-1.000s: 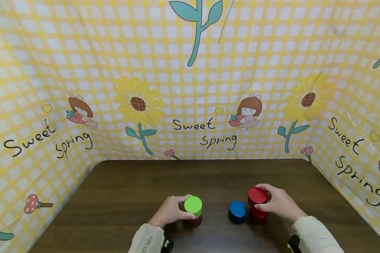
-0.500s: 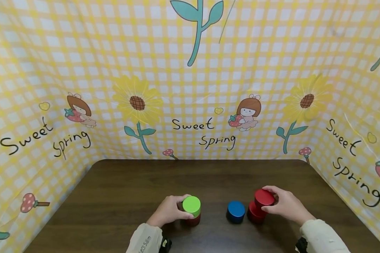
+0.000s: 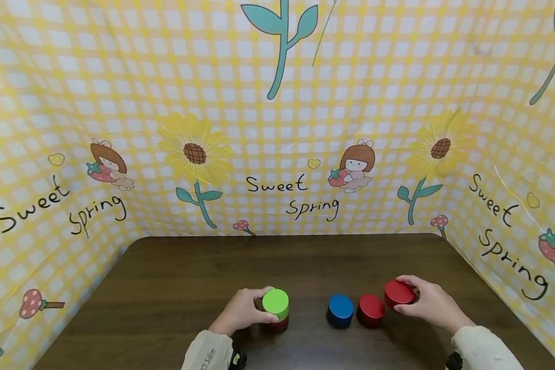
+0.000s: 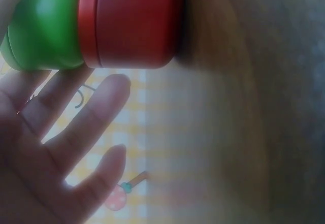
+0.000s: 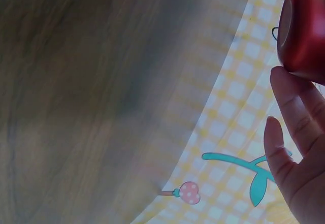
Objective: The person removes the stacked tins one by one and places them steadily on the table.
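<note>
My left hand holds a green round tin between thumb and fingers. That tin sits on top of a red tin, which stands on the table. On the right, my right hand pinches another red tin by its sides. In the right wrist view this held tin is off the table, its underside showing. Just left of it a third red tin stands on the table. Close beside that one is a blue tin.
The dark wooden table reflects the light. A yellow checked cloth printed with flowers and lettering rises behind it and along both sides.
My right hand has lifted the upper red tin off the lower one and carried it to the right. The left hand keeps its grip on the green tin.
</note>
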`<state>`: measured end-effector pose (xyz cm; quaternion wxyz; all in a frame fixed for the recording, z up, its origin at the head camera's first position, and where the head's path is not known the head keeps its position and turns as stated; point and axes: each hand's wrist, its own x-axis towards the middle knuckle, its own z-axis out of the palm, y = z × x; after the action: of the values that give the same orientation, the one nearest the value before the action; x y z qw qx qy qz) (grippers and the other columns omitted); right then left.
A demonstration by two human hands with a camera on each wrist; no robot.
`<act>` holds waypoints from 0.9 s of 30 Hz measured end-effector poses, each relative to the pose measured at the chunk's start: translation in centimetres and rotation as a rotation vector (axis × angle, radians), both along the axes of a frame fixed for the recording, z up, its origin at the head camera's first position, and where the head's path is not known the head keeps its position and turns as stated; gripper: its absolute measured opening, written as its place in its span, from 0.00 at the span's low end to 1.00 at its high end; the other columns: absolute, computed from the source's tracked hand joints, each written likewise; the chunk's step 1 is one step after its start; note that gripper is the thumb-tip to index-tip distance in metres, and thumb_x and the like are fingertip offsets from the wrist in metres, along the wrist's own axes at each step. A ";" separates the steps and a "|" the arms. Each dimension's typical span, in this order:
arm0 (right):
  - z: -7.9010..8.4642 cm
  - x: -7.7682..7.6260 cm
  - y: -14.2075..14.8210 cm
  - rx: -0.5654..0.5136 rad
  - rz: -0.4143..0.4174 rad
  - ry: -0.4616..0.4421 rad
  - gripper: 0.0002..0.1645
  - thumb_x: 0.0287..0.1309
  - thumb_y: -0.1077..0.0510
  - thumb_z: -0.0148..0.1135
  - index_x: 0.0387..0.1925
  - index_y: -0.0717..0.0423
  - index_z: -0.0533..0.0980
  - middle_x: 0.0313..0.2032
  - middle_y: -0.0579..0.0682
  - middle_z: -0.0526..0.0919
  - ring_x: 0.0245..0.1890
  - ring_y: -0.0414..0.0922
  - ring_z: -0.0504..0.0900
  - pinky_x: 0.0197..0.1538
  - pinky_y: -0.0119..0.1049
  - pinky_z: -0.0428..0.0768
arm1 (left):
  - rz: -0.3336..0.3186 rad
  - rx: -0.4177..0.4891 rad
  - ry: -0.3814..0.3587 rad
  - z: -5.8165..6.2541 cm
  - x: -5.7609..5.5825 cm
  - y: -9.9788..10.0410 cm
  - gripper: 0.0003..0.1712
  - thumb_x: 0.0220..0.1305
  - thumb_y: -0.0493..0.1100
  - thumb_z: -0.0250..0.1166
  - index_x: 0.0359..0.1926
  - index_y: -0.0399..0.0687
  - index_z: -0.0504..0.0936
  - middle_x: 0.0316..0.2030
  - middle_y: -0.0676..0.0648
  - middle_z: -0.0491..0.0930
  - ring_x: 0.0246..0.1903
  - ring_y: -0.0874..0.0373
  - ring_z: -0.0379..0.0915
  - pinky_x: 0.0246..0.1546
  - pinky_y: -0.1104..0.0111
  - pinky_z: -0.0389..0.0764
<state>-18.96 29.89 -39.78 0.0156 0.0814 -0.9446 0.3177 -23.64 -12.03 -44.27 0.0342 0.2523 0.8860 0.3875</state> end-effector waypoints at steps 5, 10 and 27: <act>-0.1 0.2 0.9 0.000 0.005 -0.017 0.40 0.44 0.49 0.75 0.56 0.66 0.72 0.38 0.51 0.82 0.34 0.44 0.79 0.33 0.39 0.75 | -0.003 -0.004 -0.007 0.0 0.0 0.0 0.40 0.46 0.52 0.77 0.58 0.37 0.77 0.45 0.43 0.83 0.39 0.57 0.77 0.39 0.63 0.76; 0.4 0.0 1.6 0.045 -0.009 -0.002 0.40 0.44 0.49 0.75 0.56 0.65 0.72 0.39 0.53 0.82 0.35 0.45 0.79 0.32 0.40 0.75 | -0.011 0.009 -0.013 0.1 0.0 0.0 0.40 0.46 0.51 0.77 0.59 0.36 0.77 0.44 0.44 0.84 0.37 0.61 0.76 0.38 0.65 0.75; -1.6 -0.2 2.1 -0.007 -0.009 -0.031 0.38 0.44 0.56 0.75 0.55 0.69 0.71 0.38 0.53 0.81 0.34 0.45 0.77 0.33 0.37 0.75 | -0.011 0.012 -0.012 0.3 0.2 0.0 0.40 0.46 0.50 0.78 0.59 0.36 0.76 0.46 0.42 0.83 0.41 0.57 0.78 0.41 0.64 0.76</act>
<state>-19.18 31.99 -41.39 0.0027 0.0723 -0.9439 0.3223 -23.45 -12.01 -44.02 0.0401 0.2552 0.8819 0.3942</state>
